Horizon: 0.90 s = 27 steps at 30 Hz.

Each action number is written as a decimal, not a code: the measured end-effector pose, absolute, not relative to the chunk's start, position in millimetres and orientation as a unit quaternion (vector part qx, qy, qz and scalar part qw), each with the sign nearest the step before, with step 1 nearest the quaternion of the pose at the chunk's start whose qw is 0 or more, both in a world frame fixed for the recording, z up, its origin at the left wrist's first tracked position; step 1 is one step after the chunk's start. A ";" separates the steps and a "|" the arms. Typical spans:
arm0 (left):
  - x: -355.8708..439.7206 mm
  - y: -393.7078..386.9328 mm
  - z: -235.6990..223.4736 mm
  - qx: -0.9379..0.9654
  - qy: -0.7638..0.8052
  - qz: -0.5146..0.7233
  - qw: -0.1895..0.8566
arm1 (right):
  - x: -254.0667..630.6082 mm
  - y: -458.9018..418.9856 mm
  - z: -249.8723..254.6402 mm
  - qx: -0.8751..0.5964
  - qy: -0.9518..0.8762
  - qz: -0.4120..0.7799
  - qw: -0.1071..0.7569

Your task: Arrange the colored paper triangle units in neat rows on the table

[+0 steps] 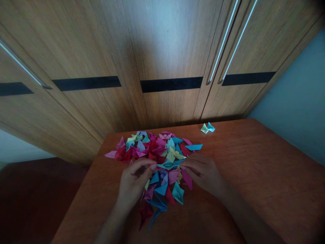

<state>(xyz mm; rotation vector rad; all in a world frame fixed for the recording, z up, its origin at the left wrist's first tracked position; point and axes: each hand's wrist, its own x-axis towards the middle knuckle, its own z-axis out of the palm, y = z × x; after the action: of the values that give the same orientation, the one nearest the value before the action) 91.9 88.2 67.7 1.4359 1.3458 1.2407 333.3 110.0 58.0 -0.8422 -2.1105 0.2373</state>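
Between my two hands a light blue folded paper piece (168,165) is stretched out over a heap of colourful origami pieces (152,147). My left hand (135,179) pinches its left tip between thumb and fingers. At the other end, my right hand (203,171) grips the right tip, with fingers pressed together. Below the held piece lie more folded papers, among them a teal one (178,193), a dark red one (145,213) and several blue ones. Part of the heap is hidden behind my hands.
Apart from the heap, two small folded papers (207,128), pale green and light blue, stand at the table's back edge. The reddish-brown wooden table (266,189) backs onto a wooden wardrobe (167,108) with long metal handles. A pale wall (294,101) is at the right.
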 end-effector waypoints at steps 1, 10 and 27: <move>92.4 88.8 67.1 0.540 0.532 0.499 0.419 | 333.8 110.4 58.3 -0.335 -0.839 0.093 0.419; 101.9 89.8 57.1 0.521 0.533 0.489 0.454 | 336.5 112.6 56.5 -0.347 -0.833 0.098 0.421; 105.3 86.1 64.8 0.600 0.564 0.392 0.411 | 515.3 217.2 6.3 -0.798 -0.484 -0.062 0.353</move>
<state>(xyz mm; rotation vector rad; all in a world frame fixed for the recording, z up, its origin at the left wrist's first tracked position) 105.3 86.1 64.8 1.5090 1.4188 0.9868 515.3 217.2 6.3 -2.0647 -1.2531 -0.1602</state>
